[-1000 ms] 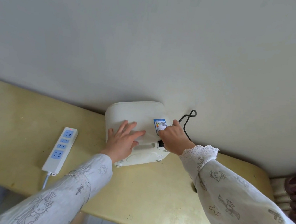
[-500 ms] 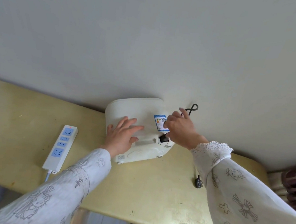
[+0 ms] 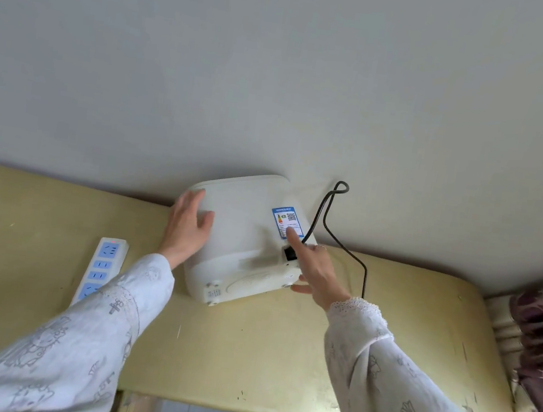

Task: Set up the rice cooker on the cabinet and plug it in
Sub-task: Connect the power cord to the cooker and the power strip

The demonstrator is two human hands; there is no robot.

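Nearest, a white power strip with blue sockets (image 3: 100, 271) lying free on the yellow wooden cabinet top (image 3: 243, 357). Further back, a white boxy rice cooker (image 3: 242, 233) tipped on its side against the wall. Left hand (image 3: 188, 226) now spread flat, gripping nothing. Right hand (image 3: 314, 273) off the connector, fingers loose. Black cord (image 3: 329, 213) apparently seated, so wall-end plug next, probably.

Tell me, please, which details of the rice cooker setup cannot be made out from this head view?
- Cord: its wall-plug end is out of sight, lost past the right sleeve.
- Rice cooker socket: the right hand partly covers the connector, so its seating is unclear.
- Blue label: print too small to read.
- Power strip: near end hidden by the left sleeve.
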